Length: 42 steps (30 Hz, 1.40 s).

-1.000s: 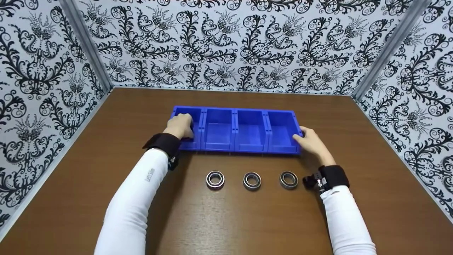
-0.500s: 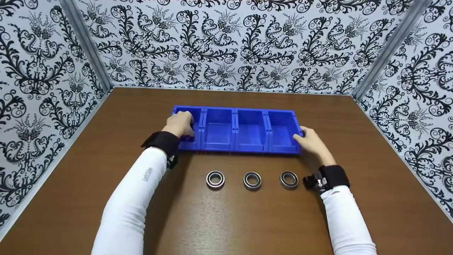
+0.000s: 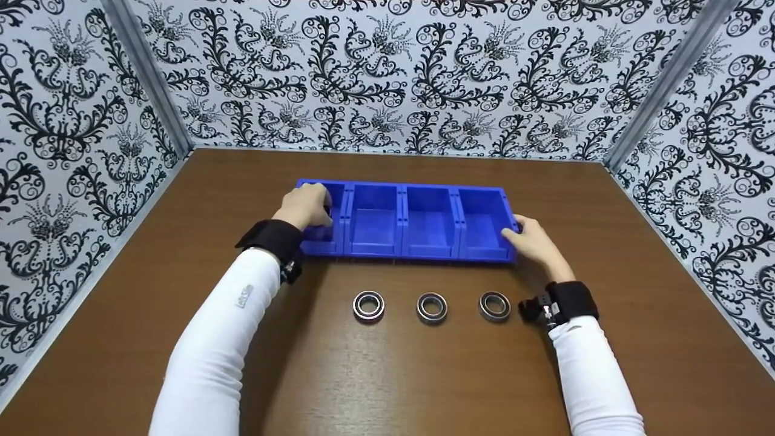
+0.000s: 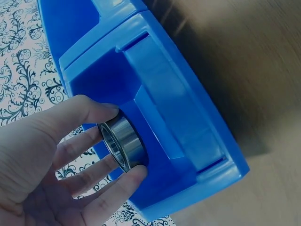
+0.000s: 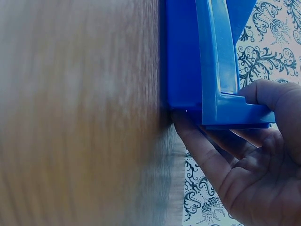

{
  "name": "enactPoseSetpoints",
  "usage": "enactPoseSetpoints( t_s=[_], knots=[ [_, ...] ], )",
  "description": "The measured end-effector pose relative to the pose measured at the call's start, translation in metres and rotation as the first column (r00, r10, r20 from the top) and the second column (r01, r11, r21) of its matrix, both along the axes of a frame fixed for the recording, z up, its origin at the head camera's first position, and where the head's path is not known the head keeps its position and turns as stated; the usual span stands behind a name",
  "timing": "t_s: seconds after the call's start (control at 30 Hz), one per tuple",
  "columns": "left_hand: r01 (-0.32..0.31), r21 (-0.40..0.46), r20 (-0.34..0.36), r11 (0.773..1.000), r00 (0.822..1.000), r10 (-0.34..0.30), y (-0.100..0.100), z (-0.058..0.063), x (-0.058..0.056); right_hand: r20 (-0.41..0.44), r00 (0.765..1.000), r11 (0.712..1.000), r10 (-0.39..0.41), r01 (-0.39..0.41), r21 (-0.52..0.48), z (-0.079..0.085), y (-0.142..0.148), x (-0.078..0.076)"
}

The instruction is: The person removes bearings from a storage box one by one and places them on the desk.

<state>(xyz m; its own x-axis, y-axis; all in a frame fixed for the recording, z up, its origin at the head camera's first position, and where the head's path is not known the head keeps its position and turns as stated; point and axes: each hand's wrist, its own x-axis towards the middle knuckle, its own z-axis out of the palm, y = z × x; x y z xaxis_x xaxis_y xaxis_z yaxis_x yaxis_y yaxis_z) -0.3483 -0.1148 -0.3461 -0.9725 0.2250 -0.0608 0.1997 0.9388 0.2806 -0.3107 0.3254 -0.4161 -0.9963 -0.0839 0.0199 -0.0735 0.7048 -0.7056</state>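
My left hand is over the leftmost compartment of a blue four-part storage bin. In the left wrist view it pinches a shiny steel ball bearing between thumb and fingers, tilted above the compartment floor. My right hand grips the bin's right end wall, thumb over the rim and fingers on the outer side, as the right wrist view shows. In front of the bin, a row of three more bearings lies flat on the table: left bearing, middle bearing and right bearing.
The brown wooden table bears the bin, with its open fronts facing me. Patterned black-and-white walls enclose the table at the back and both sides, with grey posts at the corners.
My left hand has risen slightly and shifted a little back and left within the leftmost compartment. The right hand keeps its grip on the bin; the bearings on the table stay put.
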Motion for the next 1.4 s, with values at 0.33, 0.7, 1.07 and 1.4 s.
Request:
enactPoseSetpoints(
  t_s=[0.33,0.7,1.07,1.4],
  knots=[
    [0.017,-0.009,-0.017,1.000,1.000,-0.017,0.001,0.006,-0.002,-0.004,1.000,1.000,0.002,-0.002,0.000,0.000,0.001,-0.001],
    [0.031,-0.014,-0.032,0.999,0.999,-0.031,-0.002,0.012,-0.001,0.015,1.000,1.000,-0.013,0.013,-0.004,-0.001,0.000,-0.001],
    [0.040,0.008,-0.040,0.999,0.998,-0.040,-0.004,0.016,0.002,-0.020,1.000,1.000,0.003,-0.004,-0.013,-0.003,0.002,-0.002],
    [0.039,0.020,-0.051,0.999,0.998,-0.038,-0.005,0.019,0.002,-0.034,0.999,1.000,-0.004,0.003,-0.012,-0.003,0.002,-0.002]
  ],
)
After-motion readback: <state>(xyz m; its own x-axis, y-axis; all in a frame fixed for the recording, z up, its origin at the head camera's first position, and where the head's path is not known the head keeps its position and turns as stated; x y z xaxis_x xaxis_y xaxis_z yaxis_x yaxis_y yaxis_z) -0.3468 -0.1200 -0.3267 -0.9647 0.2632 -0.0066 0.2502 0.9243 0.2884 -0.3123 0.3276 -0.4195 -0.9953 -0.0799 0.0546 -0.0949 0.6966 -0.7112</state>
